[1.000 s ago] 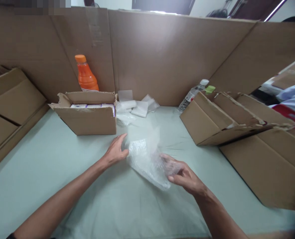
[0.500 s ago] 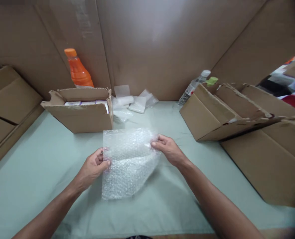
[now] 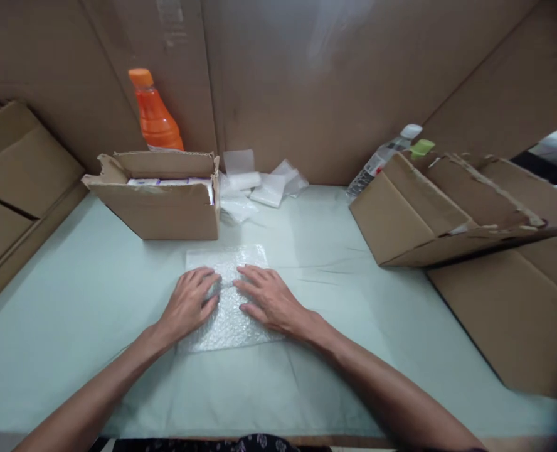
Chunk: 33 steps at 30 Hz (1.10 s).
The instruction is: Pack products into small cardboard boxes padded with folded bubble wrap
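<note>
A clear sheet of bubble wrap [image 3: 231,323] lies on the pale green tablecloth [image 3: 330,376] in front of me. My left hand [image 3: 191,301] rests on its left side, fingers spread and palm down. On its right side lies my right hand [image 3: 271,298], also flat with the fingers apart. Between the two hands a strip of the wrap shows, with a crease across it. Neither hand grips anything. The parts of the wrap beneath my palms are hidden.
Behind the wrap stands an open carton [image 3: 179,213] with small white boxes inside. An orange bottle [image 3: 159,119] is behind it. Small plastic pouches [image 3: 269,188] lie by the cardboard wall. At right are a clear bottle [image 3: 382,160] and open cartons [image 3: 396,213]; a larger carton [image 3: 19,169] sits left.
The bubble wrap was held up between both hands and now lies flat on the cloth. My hands have let go of its edges, come closer together and spread on top. The view shifted slightly.
</note>
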Each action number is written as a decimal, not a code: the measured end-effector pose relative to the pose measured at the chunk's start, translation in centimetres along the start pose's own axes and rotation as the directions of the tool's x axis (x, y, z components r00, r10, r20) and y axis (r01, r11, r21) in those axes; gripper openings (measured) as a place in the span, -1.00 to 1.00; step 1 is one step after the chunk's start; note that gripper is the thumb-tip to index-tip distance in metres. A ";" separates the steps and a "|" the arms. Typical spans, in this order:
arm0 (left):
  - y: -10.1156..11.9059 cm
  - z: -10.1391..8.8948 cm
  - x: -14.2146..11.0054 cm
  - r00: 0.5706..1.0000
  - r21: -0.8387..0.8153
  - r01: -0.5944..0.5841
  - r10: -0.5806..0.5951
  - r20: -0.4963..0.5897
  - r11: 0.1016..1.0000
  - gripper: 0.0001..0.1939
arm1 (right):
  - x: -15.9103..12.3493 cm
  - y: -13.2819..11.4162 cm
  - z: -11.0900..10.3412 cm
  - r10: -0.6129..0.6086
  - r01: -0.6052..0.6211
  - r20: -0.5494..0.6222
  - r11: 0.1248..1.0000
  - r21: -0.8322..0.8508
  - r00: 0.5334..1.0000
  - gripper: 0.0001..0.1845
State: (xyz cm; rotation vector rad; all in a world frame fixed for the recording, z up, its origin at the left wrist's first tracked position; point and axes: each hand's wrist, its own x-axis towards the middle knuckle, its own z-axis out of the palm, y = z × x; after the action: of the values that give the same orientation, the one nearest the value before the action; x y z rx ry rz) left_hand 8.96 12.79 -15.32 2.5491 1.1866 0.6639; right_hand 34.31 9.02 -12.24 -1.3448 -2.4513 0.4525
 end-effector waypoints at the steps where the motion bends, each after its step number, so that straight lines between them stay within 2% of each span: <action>1: -0.6 0.5 0.1 0.999 -0.005 -0.010 0.010 0.035 1.000 -0.63 | -0.2 0.4 0.3 -0.016 0.017 0.059 1.000 -0.012 0.998 -0.55; 3: -1.7 0.8 0.0 0.997 -0.036 -0.026 0.029 0.076 0.999 -0.62 | -1.5 2.1 0.3 0.015 -0.013 0.063 0.999 -0.035 0.998 -0.60; 5: -2.4 -0.1 -0.7 0.993 -0.097 -0.030 0.041 0.109 0.995 -0.58 | -3.8 4.0 -0.3 0.080 -0.083 -0.035 0.994 -0.070 0.996 -0.62; 7: -2.7 -1.4 -1.6 0.993 -0.172 -0.015 0.035 0.111 0.985 -0.55 | -6.0 5.1 -1.0 0.082 -0.094 -0.104 0.989 -0.117 0.991 -0.60; 10: -2.6 -3.1 -2.8 0.997 -0.267 0.003 0.019 0.077 0.964 -0.59 | -7.8 4.3 -1.3 -0.016 0.010 -0.039 0.987 -0.162 0.999 -0.51; 12: -2.6 -3.5 -3.3 0.997 -0.327 0.004 0.023 0.080 0.945 -0.62 | -7.5 2.8 -0.6 -0.075 0.077 0.018 0.987 -0.138 0.997 -0.54; 15: -2.7 -3.9 -4.0 0.990 -0.406 0.050 0.008 0.140 0.913 -0.64 | -5.8 1.3 0.9 -0.113 0.114 -0.068 0.993 0.010 0.991 -0.69; 16: -2.8 -4.2 -4.2 0.984 -0.436 0.085 -0.006 0.180 0.896 -0.62 | -5.2 1.1 1.2 -0.094 0.108 -0.131 0.989 0.099 0.987 -0.71; 18: -2.8 -5.1 -4.9 0.962 -0.520 0.178 -0.037 0.269 0.835 -0.51 | -4.4 0.8 1.2 0.033 0.042 -0.224 0.946 0.321 0.974 -0.73; 20: -2.5 -6.0 -5.5 0.946 -0.608 0.242 -0.046 0.320 0.756 -0.31 | -3.8 0.5 0.5 0.223 -0.076 -0.219 0.845 0.529 0.950 -0.74; 22: -2.0 -6.4 -5.9 0.944 -0.614 0.269 -0.079 0.319 0.742 -0.20 | -3.5 0.2 -0.4 0.376 -0.187 -0.150 0.721 0.667 0.914 -0.74; 23: -1.6 -6.4 -5.9 0.944 -0.580 0.288 -0.126 0.304 0.762 -0.23 | -3.3 0.1 -0.7 0.421 -0.221 -0.114 0.665 0.714 0.900 -0.74; 25: -0.8 -5.7 -5.6 0.927 -0.486 0.367 -0.271 0.258 0.794 -0.42 | -3.1 -0.1 -1.0 0.480 -0.262 -0.055 0.568 0.780 0.875 -0.70; 27: -0.3 -4.8 -4.8 0.886 -0.437 0.463 -0.417 0.203 0.771 -0.59 | -3.0 -0.1 -0.8 0.511 -0.266 -0.024 0.485 0.833 0.859 -0.60; 28: -0.2 -4.5 -4.3 0.864 -0.428 0.499 -0.467 0.185 0.754 -0.60 | -3.0 -0.1 -0.7 0.518 -0.257 -0.019 0.456 0.852 0.855 -0.55; 30: -0.2 -3.9 -3.2 0.838 -0.403 0.540 -0.518 0.173 0.739 -0.57 | -2.8 0.2 -0.4 0.525 -0.244 -0.025 0.436 0.866 0.851 -0.51; 31: -0.3 -3.8 -2.7 0.835 -0.383 0.546 -0.523 0.172 0.746 -0.55 | -2.6 0.3 -0.3 0.529 -0.247 -0.039 0.459 0.853 0.848 -0.51; 33: -0.7 -3.5 -1.6 0.842 -0.324 0.538 -0.514 0.166 0.778 -0.52 | -2.0 0.6 0.1 0.543 -0.281 -0.099 0.572 0.770 0.834 -0.56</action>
State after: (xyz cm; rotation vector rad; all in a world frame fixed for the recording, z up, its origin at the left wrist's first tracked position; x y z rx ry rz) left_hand 5.86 12.14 -13.06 1.7978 1.5047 0.5785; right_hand 35.81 7.60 -12.80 -1.4406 -1.3660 1.0918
